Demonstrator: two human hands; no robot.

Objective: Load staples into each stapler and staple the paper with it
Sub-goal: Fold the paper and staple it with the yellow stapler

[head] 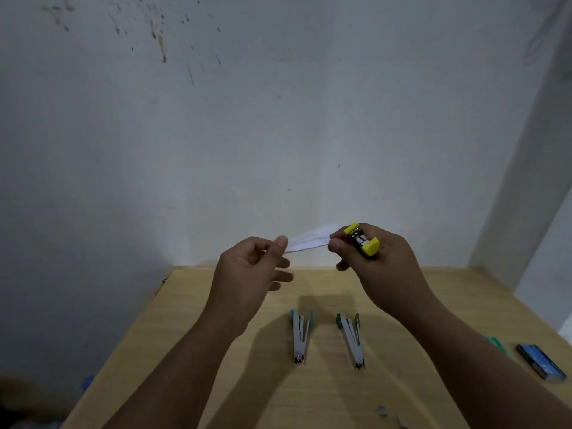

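Note:
My right hand (371,261) grips a small yellow stapler (362,242) raised above the table, its nose pointing left at a folded white paper (311,239). My left hand (257,264) pinches the paper's left end between thumb and fingers. The paper's right end sits at the stapler's mouth, partly hidden by my right fingers. Two more staplers lie open on the wooden table (216,366): one with blue ends (300,335) and one with green ends (351,340), their metal magazines exposed.
A blue staple box (540,362) lies at the table's right edge, with a green item (496,343) partly hidden behind my right forearm. Loose staple strips (391,416) lie near the front. A white wall stands close behind the table.

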